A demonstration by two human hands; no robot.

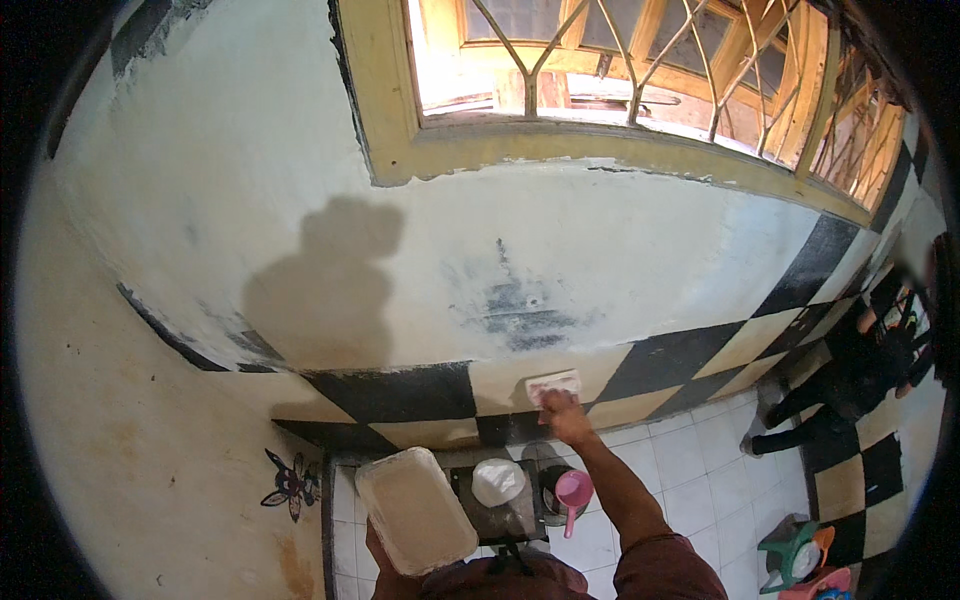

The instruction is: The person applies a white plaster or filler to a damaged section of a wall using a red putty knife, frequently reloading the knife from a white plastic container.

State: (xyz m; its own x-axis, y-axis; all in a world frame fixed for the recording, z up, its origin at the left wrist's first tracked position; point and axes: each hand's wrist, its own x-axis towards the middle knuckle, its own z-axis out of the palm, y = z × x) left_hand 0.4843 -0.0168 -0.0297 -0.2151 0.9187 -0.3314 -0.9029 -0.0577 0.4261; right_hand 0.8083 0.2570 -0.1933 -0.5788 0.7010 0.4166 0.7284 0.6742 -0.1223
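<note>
My right hand (562,415) is closed on a whitish, flat rectangular pad (553,384) and presses it to the wall, low down on a cream square just above the floor. Whether the pad is a sponge or a spreader I cannot make out. At the lower left, my left hand (379,553) holds up a rectangular tray (368,488) by its left side; a smooth beige paste covers its inside. Most of the left fingers are hidden under the tray. The wall (650,240) carries whitish smears over a black and cream checker pattern, with a dark patch showing through.
Beyond the tray stands a dark stool (515,522) bearing a white bag (497,483). Beside it, a pink dipper (573,489) rests on a dark bucket. A barred yellow window (600,150) is above. Another person (850,385) stands at right, near green and pink plastic items (785,550).
</note>
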